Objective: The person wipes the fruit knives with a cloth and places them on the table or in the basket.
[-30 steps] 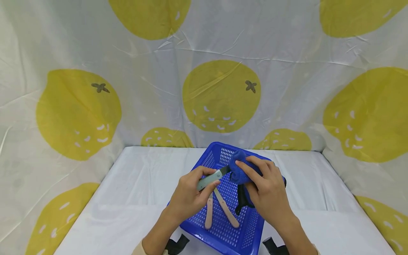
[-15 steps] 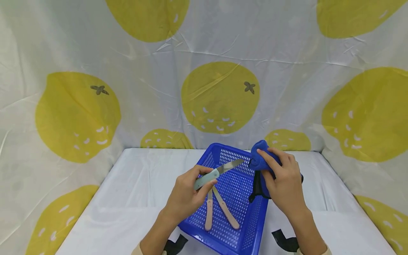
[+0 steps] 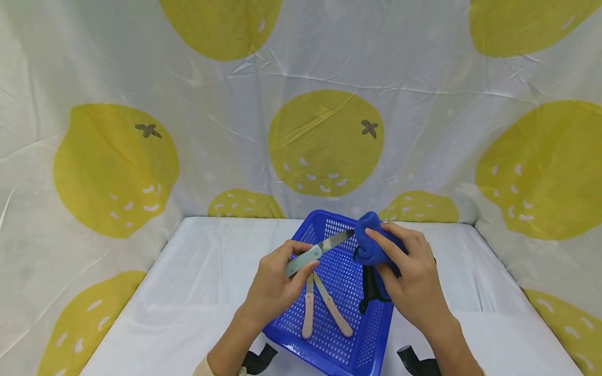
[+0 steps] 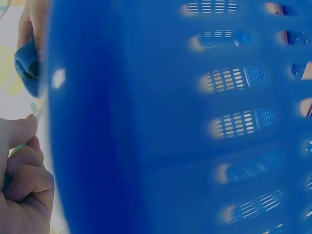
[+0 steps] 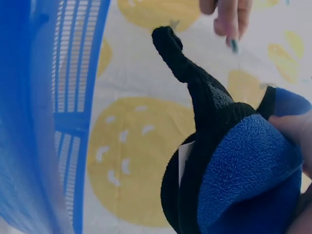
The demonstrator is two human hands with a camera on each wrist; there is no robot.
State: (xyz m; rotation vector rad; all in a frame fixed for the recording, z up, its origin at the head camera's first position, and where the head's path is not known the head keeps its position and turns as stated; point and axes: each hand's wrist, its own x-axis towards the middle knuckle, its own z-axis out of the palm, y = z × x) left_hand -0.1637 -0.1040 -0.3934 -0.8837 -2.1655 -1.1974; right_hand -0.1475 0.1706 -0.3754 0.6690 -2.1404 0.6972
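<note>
In the head view my left hand (image 3: 275,284) grips a knife by its pale blue-green handle (image 3: 303,260), the blade (image 3: 336,240) pointing up and right. My right hand (image 3: 414,277) holds a bunched blue towel cloth (image 3: 369,240) with black edging, whose black strip (image 3: 370,290) hangs down. The blade's tip is close to the cloth's left side; whether they touch I cannot tell. Below both hands is a blue plastic basket (image 3: 324,347). Two knives with pinkish handles, one on the left (image 3: 308,316) and one on the right (image 3: 339,319), lie inside it.
The basket stands at an angle on a white-covered table (image 3: 207,266). Behind it hangs a white curtain with yellow lemon prints (image 3: 326,141). Basket wall (image 4: 161,117) fills most of the left wrist view.
The right hand and cloth first moved right, off the blade, baring its full length. They have since come back left toward the blade's tip. The left hand stays nearly in place.
</note>
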